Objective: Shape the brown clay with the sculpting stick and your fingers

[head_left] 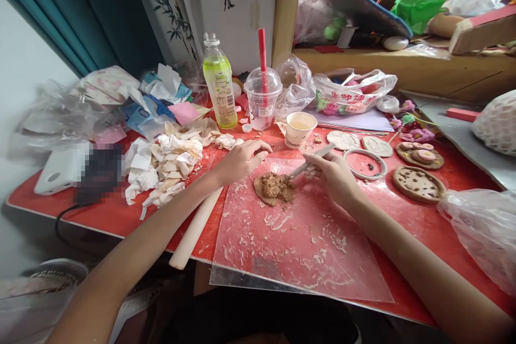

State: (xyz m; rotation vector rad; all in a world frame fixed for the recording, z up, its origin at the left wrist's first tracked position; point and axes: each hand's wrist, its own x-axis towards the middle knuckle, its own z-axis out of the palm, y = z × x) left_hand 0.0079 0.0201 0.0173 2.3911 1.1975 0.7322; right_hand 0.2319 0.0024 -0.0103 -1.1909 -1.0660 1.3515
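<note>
A grey, flat stick-like clay tool (299, 170) slants down from my right hand (332, 174), whose fingers are closed around it. Its tip touches a crumbly brown lump of clay (276, 187), rough on top, lying on a clear plastic sheet (282, 258). To the left of the lump, my left hand (243, 162) hovers with loosely bent fingers, the thumb apart, and nothing visible in it. Beneath that wrist lies a pale wooden rolling pin (197, 228), partly covered by the forearm.
Crumpled tissues (167, 158) are heaped at left. Behind the sheet stand a green drink bottle (220, 86), a lidded cup with a red straw (263, 94) and a paper cup (300, 128). At right are a ring (365, 176) and decorated clay discs (419, 183).
</note>
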